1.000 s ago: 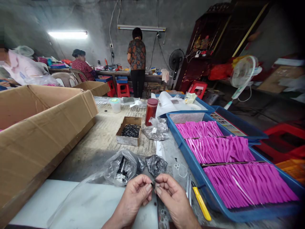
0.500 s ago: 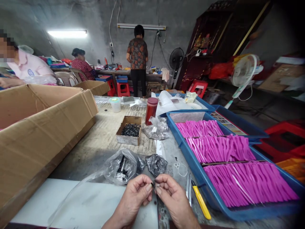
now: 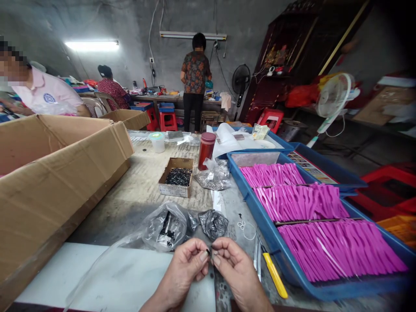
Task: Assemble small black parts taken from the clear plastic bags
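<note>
We are pinching 1 tiny black bit (image 3: 208, 251).
Our left hand (image 3: 184, 268) is squeezing it, fingers bent, near a crinkly, shiny bag (image 3: 213, 224); our right hand (image 3: 235, 268) is curling beside it, but we cannot tell its grip.

Left hand (image 3: 186, 264): bare, thumb and forefinger pinched, other fingers curled beneath | Right hand (image 3: 234, 264): bare, mirroring it, thumb bent in toward a forefinger dark at the tip | Gap: fingertips (image 3: 203, 255) nearly meeting; I can't tell about contact | Forearms (image 3: 159, 301): bare, low, slanting inward toward each other
</note>
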Demonstrator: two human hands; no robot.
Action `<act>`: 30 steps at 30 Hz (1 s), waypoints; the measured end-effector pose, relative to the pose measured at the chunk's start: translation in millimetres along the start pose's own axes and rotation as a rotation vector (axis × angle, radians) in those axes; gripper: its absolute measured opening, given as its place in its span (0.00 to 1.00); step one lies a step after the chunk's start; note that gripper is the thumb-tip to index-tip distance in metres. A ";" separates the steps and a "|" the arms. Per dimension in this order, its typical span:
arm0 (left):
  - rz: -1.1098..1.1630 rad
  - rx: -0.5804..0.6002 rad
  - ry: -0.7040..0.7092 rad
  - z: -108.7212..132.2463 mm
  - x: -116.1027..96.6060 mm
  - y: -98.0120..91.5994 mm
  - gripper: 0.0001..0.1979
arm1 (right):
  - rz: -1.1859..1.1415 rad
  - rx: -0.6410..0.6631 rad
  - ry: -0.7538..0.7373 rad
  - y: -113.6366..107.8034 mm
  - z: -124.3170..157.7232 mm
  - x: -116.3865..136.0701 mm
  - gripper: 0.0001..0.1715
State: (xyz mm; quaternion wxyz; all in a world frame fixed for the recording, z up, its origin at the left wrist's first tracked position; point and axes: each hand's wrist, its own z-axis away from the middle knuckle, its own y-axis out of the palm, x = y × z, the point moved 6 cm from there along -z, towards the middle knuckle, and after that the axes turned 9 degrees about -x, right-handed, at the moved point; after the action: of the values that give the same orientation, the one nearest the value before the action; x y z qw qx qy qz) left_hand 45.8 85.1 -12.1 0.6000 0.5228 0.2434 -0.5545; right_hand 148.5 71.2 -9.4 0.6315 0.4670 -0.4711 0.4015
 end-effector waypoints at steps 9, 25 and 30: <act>-0.037 0.035 0.035 0.2 -1.7 1.8 0.12 | -0.054 0.025 0.048 2.0 1.4 -0.5 0.10; -0.086 0.041 0.053 -0.2 -2.1 -1.1 0.12 | -0.074 0.068 0.086 4.6 1.6 3.8 0.09; -0.116 0.066 0.069 -0.5 -2.3 -0.7 0.12 | -0.135 0.101 0.137 5.3 2.1 4.6 0.10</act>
State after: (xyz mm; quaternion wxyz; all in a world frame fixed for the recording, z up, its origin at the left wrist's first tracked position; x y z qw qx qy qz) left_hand 44.7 86.7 -10.5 0.5405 0.5460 0.2755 -0.5778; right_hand 144.1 70.8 -3.6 0.6636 0.5003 -0.3736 0.4121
